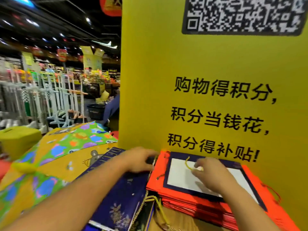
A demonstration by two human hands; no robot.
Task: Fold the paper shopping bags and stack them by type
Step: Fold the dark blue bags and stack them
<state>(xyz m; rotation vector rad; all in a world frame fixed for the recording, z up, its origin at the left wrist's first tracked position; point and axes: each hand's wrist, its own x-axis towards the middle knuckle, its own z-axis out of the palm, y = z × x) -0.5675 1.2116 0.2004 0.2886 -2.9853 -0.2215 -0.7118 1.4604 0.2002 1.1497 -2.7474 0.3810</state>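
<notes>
A stack of flat red paper bags (pixel 196 202) lies at the foot of the yellow sign. On top of it lies a folded navy bag with a white panel (pixel 181 177). My right hand (pixel 211 175) rests on that white panel and pinches its yellow cord handle (pixel 189 164). My left hand (pixel 140 160) sits at the far left corner of the red stack, fingers curled over something dark at the edge. Left of the stack lie navy blue bags with gold print (pixel 120 202), partly under my left forearm.
A tall yellow sign board (pixel 208 80) with black text and a QR code stands right behind the stack. Flat colourful cartoon-print bags (pixel 66 147) cover the table at left. A yellow box (pixel 18 137) sits far left. Store shelves and racks fill the background.
</notes>
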